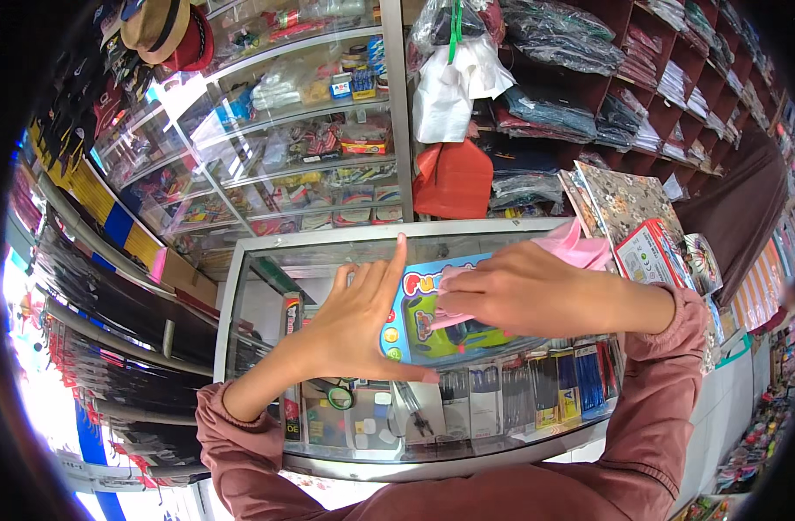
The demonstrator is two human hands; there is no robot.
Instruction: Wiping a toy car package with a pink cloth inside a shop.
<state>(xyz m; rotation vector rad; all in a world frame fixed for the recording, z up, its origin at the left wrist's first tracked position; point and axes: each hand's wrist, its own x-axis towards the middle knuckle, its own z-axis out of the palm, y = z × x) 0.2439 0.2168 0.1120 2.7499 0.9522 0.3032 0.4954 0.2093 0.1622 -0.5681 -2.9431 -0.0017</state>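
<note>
A blue boxed toy set (414, 345) with a clear window lies flat on the glass-topped display counter (449, 449). My left hand (358, 319) rests along the box's left end with its fingers spread, the thumb at the near edge and the index finger pointing away. My right hand (534, 290) grips a pink cloth (459, 306) and presses it on the box's window. More of that cloth (580, 247) shows beyond the hand. Whether the left palm touches the box cannot be told.
Flower-patterned books or boards (625, 195) and a red toy package (655, 254) stand at the counter's right end. Behind it are a glass cabinet (397, 130) and shelves of bagged clothes (554, 117). Pens and scissors (339, 394) lie under the glass. Hanging garments (137, 352) line the left.
</note>
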